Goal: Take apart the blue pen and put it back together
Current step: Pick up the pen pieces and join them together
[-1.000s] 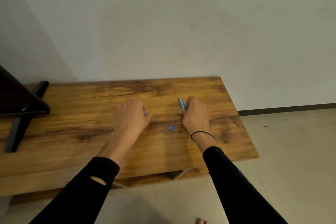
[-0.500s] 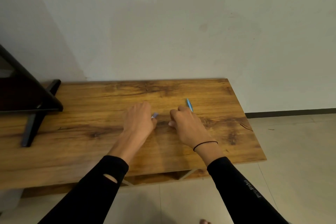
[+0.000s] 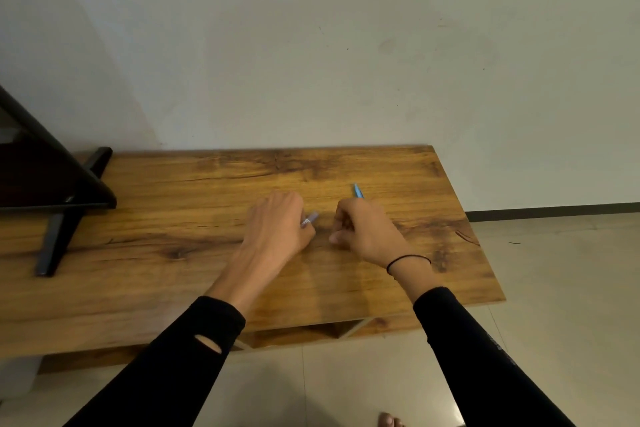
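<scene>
The blue pen is in pieces. My right hand (image 3: 367,236) is curled on a blue pen piece (image 3: 357,191) whose pointed end sticks out beyond the knuckles. My left hand (image 3: 277,229) pinches a pale, clear pen part (image 3: 310,219) that pokes out toward the right hand. Both hands rest low over the wooden table (image 3: 173,253), a short gap between them. The small blue piece seen earlier on the table is hidden, under or inside the right hand; I cannot tell which.
A black stand with a dark slanted panel (image 3: 52,191) occupies the table's left end. A plain wall rises right behind the table. The table's right edge (image 3: 478,243) drops to a tiled floor. A toe shows at the bottom (image 3: 388,421).
My right hand slid left, over the spot where the small blue piece lay, and closed into a fist. The left hand's pale part now sticks out further. The camera view shifted slightly.
</scene>
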A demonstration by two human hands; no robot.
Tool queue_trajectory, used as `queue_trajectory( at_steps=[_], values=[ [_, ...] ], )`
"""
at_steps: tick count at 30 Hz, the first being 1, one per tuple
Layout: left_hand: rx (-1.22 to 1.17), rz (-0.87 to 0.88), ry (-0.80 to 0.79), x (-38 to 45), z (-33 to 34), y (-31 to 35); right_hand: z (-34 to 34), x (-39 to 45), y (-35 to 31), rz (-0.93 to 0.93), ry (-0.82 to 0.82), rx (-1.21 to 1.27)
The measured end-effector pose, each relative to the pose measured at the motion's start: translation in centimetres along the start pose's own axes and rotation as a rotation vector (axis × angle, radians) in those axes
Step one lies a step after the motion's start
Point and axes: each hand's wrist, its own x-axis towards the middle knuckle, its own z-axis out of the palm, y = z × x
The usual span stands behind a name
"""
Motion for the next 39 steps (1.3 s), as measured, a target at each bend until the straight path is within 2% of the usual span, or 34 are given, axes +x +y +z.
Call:
queue_trajectory(
  at_steps=[3, 5, 11, 24, 28, 34, 39],
  values=[
    [-0.012, 0.049, 0.009, -0.2, -0.1, 0.8, -0.9, 0.3, 0.6, 0.115, 0.177, 0.445],
    [-0.04, 0.083, 0.007, -0.2, -0.3, 1.3, -1.1, 0.4, 0.9, 0.164, 0.229, 0.667],
    [-0.145, 0.128, 0.04, -0.4, -0.9, 1.8, -1.4, 0.0, 0.9, 0.18, 0.139, 1.039],
    [-0.172, 0.207, 0.079, -0.6, -0.6, 2.2, -2.1, -0.3, 1.2, 0.221, 0.047, 1.102],
    [-0.201, 0.241, 0.067, -0.6, -0.4, 2.3, -1.4, -0.2, 1.1, 0.274, 0.139, 1.111],
    [-0.265, 0.187, 0.109, -0.4, -0.1, 2.4, 0.3, -0.1, 0.1, 0.403, 0.303, 1.272],
    [-0.268, 0.206, 0.118, -0.4, 0.2, 2.5, 1.1, 0.0, -0.5, 0.489, 0.4, 1.354]
  ],
)
